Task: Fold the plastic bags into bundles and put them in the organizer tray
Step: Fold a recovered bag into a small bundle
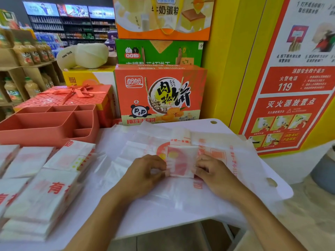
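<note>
A white counter (pixel 204 124) with rounded corners and small holes near its right edge is seen. Loose plastic bags (pixel 226 154) printed in red are spread flat across its middle and right. Stacks of folded bags (pixel 41 196) are laid along its left side, and a coral organizer tray (pixel 49 124) is set at the far left, just behind them.

Bright, even indoor light falls from above, and shadows are faint and soft-edged. The white table (pixel 223 124) is nearly washed out, so the clear bags (pixel 217 147) on it show little contrast. The whole frame is soft: print on the bundle (pixel 182 162) smears, and the far shelves (pixel 72 31) blur. Wide-angle bending tilts the poster (pixel 293 98) and curves the left edge.
</note>
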### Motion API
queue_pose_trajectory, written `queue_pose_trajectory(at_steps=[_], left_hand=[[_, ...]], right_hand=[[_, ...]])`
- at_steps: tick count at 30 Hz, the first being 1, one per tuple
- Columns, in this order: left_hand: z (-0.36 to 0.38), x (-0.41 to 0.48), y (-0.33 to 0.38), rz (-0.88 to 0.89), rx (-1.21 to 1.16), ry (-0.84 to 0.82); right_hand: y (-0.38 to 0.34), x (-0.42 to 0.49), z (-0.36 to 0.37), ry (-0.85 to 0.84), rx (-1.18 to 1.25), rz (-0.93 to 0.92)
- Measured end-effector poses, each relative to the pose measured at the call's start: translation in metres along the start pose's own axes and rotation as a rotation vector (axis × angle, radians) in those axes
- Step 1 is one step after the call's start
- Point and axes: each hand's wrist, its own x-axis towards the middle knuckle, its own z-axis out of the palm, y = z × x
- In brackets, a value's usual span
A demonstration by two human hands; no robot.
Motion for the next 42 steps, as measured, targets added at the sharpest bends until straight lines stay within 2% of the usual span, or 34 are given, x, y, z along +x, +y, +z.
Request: queue_pose_trajectory(at_steps=[10,19,24,26,29,32,37,42], left_hand=[[0.002,0.001,-0.001,0.006,0.011,-0.039],[0.005,0.000,-0.003,0.037,0.157,-0.001],[0.008,-0.002,-0.001,-0.045,0.229,0.048],[0.009,-0.003,-0.001,-0.057,0.259,0.025],[0.011,-0.002,-0.001,-0.080,0.338,-0.015],[0.011,-0.001,0.000,-0.096,0.386,-0.064],[0.008,-0.001,0.007,-0.157,0.303,-0.111],[0.009,0.000,0.001,-0.114,0.435,-0.209]], right_hand=[[-0.001,0.003,0.002,0.031,-0.031,0.000],[-0.001,0.003,0.007,0.121,-0.297,-0.046],[-0.004,-0.001,0.008,0.044,-0.350,-0.063],[-0.007,-0.003,0.009,0.010,-0.403,-0.024],[-0.009,-0.004,0.008,-0.003,-0.338,0.034],[-0.007,-0.003,0.008,-0.002,-0.388,-0.013],[-0.001,0.000,0.012,-0.072,-0.583,-0.047],[0.005,0.003,0.016,-0.084,-0.616,-0.062]])
